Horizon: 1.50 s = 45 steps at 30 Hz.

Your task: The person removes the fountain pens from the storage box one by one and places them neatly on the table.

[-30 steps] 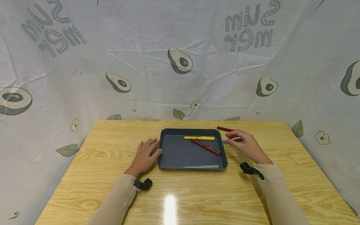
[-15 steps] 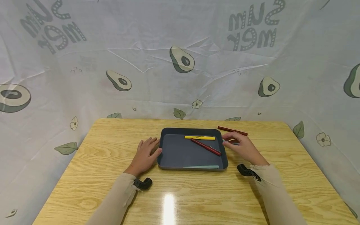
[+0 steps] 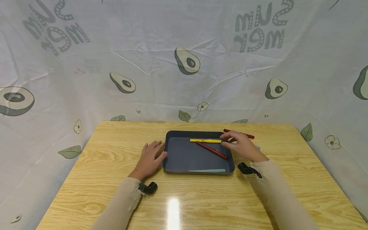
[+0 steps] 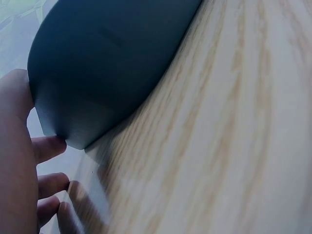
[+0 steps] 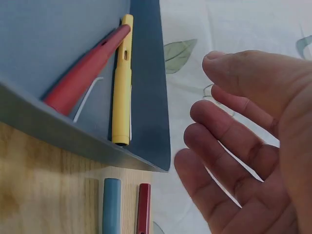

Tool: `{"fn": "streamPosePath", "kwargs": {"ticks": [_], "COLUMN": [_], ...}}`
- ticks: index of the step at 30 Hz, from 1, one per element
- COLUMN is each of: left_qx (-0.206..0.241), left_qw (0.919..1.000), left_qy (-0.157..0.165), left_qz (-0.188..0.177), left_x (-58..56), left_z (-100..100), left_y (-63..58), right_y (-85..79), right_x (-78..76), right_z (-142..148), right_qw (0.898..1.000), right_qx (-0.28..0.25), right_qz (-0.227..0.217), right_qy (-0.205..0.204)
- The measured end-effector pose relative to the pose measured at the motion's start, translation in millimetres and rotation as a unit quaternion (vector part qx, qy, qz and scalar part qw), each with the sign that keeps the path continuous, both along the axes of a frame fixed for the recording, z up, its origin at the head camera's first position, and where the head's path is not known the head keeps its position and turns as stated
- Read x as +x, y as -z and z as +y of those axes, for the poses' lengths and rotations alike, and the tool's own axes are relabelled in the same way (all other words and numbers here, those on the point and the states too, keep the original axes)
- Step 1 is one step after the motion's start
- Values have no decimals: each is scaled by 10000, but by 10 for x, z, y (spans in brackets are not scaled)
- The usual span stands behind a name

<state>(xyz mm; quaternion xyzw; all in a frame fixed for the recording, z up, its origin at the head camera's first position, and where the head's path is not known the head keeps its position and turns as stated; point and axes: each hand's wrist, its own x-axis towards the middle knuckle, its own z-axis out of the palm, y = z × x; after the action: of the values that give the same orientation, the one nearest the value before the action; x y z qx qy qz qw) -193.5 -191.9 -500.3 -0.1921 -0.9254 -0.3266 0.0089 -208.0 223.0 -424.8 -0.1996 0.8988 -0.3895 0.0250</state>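
Observation:
A dark grey tray (image 3: 179, 156) sits on the table, holding a yellow pen (image 3: 201, 140) and a red pen (image 3: 211, 150) whose end crosses it. Along its near wall lies a pale teal tapered strip (image 3: 211, 171). My left hand (image 3: 149, 159) rests flat at the tray's left side, thumb and a fingertip touching its wall (image 4: 102, 63). Over the tray's right edge, my right hand (image 3: 242, 147) is held with loosely bent fingers apart and nothing between them. Beyond and below it, a blue pen (image 5: 111, 207) and a dark red pen (image 5: 144, 207) lie on the table.
The wooden table (image 3: 201, 204) runs back to a pale cloth (image 3: 155, 95) printed with avocados and leaves. Black camera mounts (image 3: 148, 187) sit on both wrists. The right hand partly covers the pens on the table.
My right hand has moved left, from above the loose pens to the tray's right edge. The blue pen's outer end now shows beyond it. My left hand stays put.

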Motion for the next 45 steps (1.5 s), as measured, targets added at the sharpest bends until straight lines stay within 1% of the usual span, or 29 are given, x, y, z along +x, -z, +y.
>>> {"fn": "streamPosePath", "kwargs": {"ticks": [3,7,11,16,22,25,31,41,45], "left_qx": [11,24,14,27,76,54,36,73,78], "left_qw": [10000,10000,10000,9999,9999,9999,9999,9999,9998], "left_qy": [-13,-23,-15,11,6,-15,-36,-10,-15], "left_qz": [1,14,97,108,72,95,119,147,158], "left_x": [-3,-11,-24,-24,-4,-4,-8,-11,-3], "left_z": [-10,-21,-24,-20,-1,0,-11,-3,-5], "left_y": [-8,-4,22,41,25,30,16,22,12], "right_y": [-65,-113,-116,-92,-66,-70,-77,23,13], "right_x": [-78,-177,-283,-375,-366,-339,-330,-376,-362], "right_z": [-48,-139,-247,-359,-409,-418,-449,-541,-592], "right_qw": [9997,9982,9954,9920,9878,9838,9766,9697,9670], "right_qx": [183,555,927,1174,1363,1499,1753,1966,1961], "right_qz": [-146,-182,-205,-451,-667,-815,-992,-800,-886], "right_qy": [-56,-136,-127,-139,-348,-546,-760,-1206,-1364]}}
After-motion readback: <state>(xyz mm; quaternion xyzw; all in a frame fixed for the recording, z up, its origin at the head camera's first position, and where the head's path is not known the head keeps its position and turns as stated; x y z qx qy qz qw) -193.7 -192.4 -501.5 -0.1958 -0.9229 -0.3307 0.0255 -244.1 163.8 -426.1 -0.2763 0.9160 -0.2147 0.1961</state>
